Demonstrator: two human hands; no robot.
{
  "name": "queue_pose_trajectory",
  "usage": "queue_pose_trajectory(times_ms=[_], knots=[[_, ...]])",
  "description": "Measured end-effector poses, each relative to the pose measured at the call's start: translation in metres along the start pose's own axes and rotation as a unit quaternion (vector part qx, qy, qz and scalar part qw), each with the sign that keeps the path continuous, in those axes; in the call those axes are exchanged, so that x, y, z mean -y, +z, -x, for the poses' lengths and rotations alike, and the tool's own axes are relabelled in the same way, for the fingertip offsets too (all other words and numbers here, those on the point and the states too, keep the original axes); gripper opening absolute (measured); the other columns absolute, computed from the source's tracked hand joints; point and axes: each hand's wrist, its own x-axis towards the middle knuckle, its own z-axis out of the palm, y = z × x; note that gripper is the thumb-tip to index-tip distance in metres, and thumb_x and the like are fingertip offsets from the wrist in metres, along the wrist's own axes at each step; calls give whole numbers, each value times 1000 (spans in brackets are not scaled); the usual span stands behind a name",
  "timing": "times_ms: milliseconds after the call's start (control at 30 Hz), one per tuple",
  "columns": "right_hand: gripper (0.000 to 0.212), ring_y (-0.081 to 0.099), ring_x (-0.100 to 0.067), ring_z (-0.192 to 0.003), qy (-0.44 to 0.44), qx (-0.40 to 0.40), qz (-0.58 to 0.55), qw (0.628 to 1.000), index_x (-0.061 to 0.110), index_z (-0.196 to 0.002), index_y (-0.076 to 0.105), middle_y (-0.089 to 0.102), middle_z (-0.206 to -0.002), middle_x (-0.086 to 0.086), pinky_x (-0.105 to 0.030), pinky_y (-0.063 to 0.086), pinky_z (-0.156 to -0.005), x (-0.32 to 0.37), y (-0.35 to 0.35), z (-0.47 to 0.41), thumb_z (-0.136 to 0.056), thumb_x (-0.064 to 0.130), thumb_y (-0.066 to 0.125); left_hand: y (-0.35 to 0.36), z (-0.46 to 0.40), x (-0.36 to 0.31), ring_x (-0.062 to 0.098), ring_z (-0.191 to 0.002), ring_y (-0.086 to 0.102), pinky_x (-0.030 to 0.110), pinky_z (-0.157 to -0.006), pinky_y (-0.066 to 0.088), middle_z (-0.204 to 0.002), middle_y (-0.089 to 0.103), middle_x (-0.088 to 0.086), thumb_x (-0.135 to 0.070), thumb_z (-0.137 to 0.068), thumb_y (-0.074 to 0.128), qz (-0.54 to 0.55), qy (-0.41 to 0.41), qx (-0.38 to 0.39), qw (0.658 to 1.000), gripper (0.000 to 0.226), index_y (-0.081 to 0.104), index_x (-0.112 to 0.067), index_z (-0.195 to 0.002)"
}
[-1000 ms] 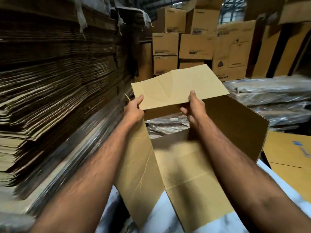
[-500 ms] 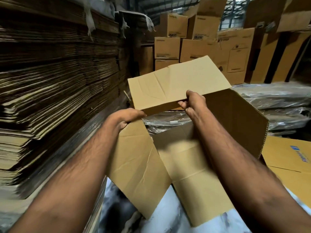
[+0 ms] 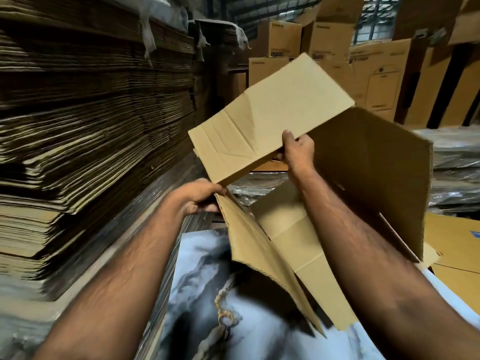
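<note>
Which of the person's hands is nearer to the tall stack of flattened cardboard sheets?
Left. The left hand grips the side flap right beside the stack. The right hand pinches the raised flap farther out, on the side away from the stack.

Dim warehouse: flat cardboard stacks (image 3: 78, 141) left, boxes (image 3: 280, 40) piled at back, marble-print surface (image 3: 207, 294) below.

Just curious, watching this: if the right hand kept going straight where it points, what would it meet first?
The right hand grips the raised box flap, so it would probably push into that flap first. Stacked cartons stand behind it, depth unclear.
</note>
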Motion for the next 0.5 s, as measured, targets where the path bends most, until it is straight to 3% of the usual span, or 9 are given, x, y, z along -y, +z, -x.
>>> queue_pose_trajectory(times_ms=[67,133,200,300,367,433,500], knots=[[30,65,-18,-72,59,4,-11,998,0,-114,57,67,-106,-14,-24,52,-48,-18,0,7,-99,25,55,6,0,15,16,-56,68,34,-61,60,-68,69,10,-3,-95,56,31,-25,0,999,7,60,0,-91],[29,70,-19,-91,121,62,-77,988,4,-124,53,66,-120,-13,-27,57,-60,-36,-7,17,-103,24,51,10,3,25,18,-57,69,33,-57,61,-67,69,12,-2,-96,55,41,-35,3,999,10,61,6,-94],[36,68,-23,-108,164,128,-165,964,10,-128,51,62,-132,-13,-39,60,-81,-53,-16,30,-104,37,46,12,7,27,16,-57,69,28,-53,60,-67,67,10,-2,-97,54,40,-30,-2,999,10,60,6,-98],[77,56,-27,-127,185,178,-189,948,20,-152,32,49,-145,-3,-49,51,-98,-71,-12,45,-94,70,25,13,12,20,13,-55,68,29,-52,60,-71,66,9,-2,-97,54,45,-14,-16,999,7,57,-1,-90],[72,52,-28,-130,163,137,-101,972,21,-152,31,54,-137,1,-48,44,-104,-76,0,56,-99,65,12,12,16,11,12,-52,67,31,-54,58,-67,65,8,0,-97,53,44,-3,-30,999,12,55,-4,-86],[62,49,-34,-131,70,98,117,986,11,-143,48,57,-138,-12,-43,38,-106,-89,7,58,-106,51,19,9,22,-1,10,-47,64,31,-55,58,-52,62,3,-1,-98,49,38,-4,-32,999,15,54,-5,-84],[47,46,-36,-133,-102,141,326,929,7,-140,52,51,-144,-19,-37,36,-107,-110,7,54,-105,35,35,6,31,-15,11,-45,64,32,-54,60,-52,59,5,-2,-99,49,34,-12,-31,999,16,51,-5,-83]])
